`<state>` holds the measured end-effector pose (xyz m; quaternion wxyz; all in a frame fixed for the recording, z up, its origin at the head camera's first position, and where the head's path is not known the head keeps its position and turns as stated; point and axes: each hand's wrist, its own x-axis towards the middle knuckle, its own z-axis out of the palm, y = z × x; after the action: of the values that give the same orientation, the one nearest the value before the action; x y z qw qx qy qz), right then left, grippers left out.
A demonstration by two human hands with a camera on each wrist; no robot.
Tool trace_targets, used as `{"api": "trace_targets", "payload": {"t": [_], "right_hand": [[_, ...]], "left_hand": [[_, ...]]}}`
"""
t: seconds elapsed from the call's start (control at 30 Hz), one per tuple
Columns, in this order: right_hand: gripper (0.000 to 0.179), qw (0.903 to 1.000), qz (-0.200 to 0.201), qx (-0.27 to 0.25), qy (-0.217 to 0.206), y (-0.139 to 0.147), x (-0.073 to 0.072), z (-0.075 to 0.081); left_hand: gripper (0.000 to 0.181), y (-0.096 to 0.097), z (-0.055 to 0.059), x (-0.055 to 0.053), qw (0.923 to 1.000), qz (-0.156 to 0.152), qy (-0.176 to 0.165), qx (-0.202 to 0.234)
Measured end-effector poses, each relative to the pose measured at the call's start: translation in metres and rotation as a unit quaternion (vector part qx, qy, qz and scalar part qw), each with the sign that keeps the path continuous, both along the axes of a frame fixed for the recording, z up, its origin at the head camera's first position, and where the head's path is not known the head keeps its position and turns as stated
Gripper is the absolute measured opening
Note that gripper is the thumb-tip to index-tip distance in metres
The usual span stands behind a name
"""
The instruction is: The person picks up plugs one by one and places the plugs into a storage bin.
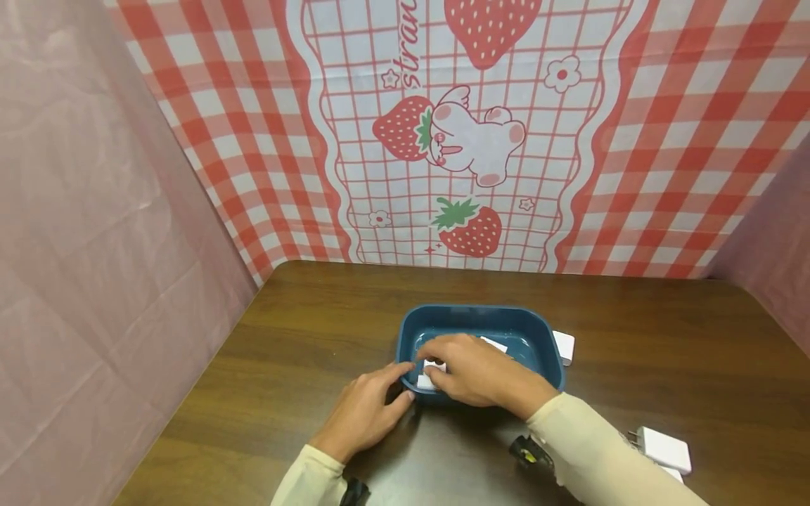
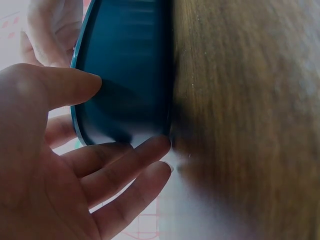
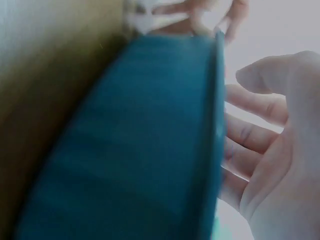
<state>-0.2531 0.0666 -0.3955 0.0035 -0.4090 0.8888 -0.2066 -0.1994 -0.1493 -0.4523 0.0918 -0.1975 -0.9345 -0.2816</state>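
A blue plastic bin stands on the table with several white blocks inside; one white block lies at its left end, another white piece farther right. My left hand holds the bin's near left corner. In the left wrist view its thumb lies on one wall and the other fingers wrap round the end. My right hand reaches over the near rim into the bin, thumb and fingers loosely bent and apart around the white block. The right wrist view shows its fingertips partly hidden behind the bin wall.
A white charger with metal prongs lies on the table at the right, partly over another white piece. Another white block rests against the bin's right side. A checked strawberry cloth hangs behind the wooden table.
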Motion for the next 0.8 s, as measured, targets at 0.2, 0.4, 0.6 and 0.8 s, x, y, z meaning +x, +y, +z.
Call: {"api": "trace_targets", "payload": {"t": [0.2,0.4,0.6,0.8], "right_hand": [[0.026,0.9986,-0.051,-0.001,-0.013,0.019,-0.005,0.01],[0.028,0.9955,-0.093,0.003,-0.015,0.038,-0.007,0.012],[0.027,0.9918,-0.128,-0.005,-0.011,0.061,-0.006,0.014],[0.03,0.9857,-0.166,-0.012,-0.024,0.077,-0.003,0.022]], "left_hand": [[0.042,0.001,0.002,-0.001,0.9999,-0.002,-0.014,0.003],[0.043,0.001,0.002,0.001,0.9996,0.003,-0.027,0.005],[0.042,0.001,0.001,0.002,0.9998,0.003,-0.017,0.013],[0.042,0.002,0.002,0.001,0.9999,0.006,-0.01,0.012]]}}
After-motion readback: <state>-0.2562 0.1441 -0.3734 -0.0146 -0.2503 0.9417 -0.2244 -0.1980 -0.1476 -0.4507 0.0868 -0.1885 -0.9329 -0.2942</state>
